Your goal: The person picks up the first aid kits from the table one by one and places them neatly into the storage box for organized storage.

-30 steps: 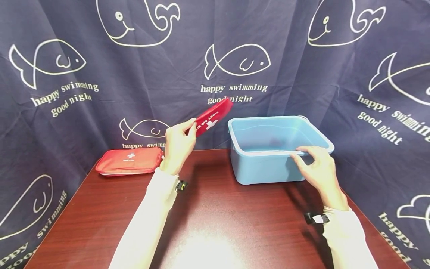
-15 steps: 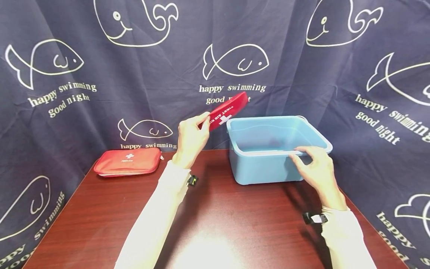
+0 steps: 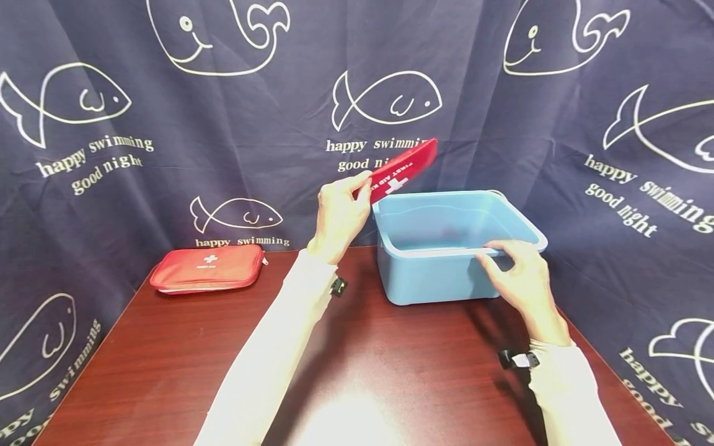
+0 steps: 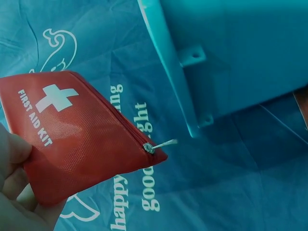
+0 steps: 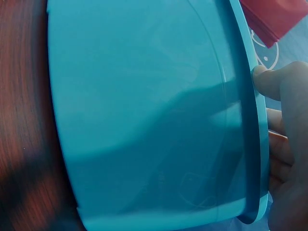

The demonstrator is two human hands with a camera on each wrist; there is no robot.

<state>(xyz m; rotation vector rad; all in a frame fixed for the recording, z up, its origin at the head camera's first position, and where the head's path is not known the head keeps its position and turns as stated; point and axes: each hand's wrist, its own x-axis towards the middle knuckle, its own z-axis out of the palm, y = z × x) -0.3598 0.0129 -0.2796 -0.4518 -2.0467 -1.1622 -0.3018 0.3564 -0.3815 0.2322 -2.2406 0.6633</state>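
Note:
My left hand [image 3: 341,214] pinches a small red first aid pouch [image 3: 409,162] by one end. The pouch is held tilted in the air, its far end pointing up and right, just above the bin's left rim. In the left wrist view, the pouch [image 4: 86,144] shows a white cross, lettering and a zipper with its pull at the corner. A light blue plastic bin [image 3: 435,279] stands on the table. My right hand [image 3: 521,275] grips its front rim, thumb outside and fingers over the edge. In the right wrist view, the thumb [image 5: 269,82] touches the rim.
A larger red first aid pouch [image 3: 206,267] lies flat at the table's back left. The reddish-brown wooden table [image 3: 357,347] reaches back to a dark blue printed curtain [image 3: 301,142] that surrounds it on three sides.
My left hand has carried the red pouch right and slightly upward, from left of the bin to above its left rim. My right hand stays on the front rim.

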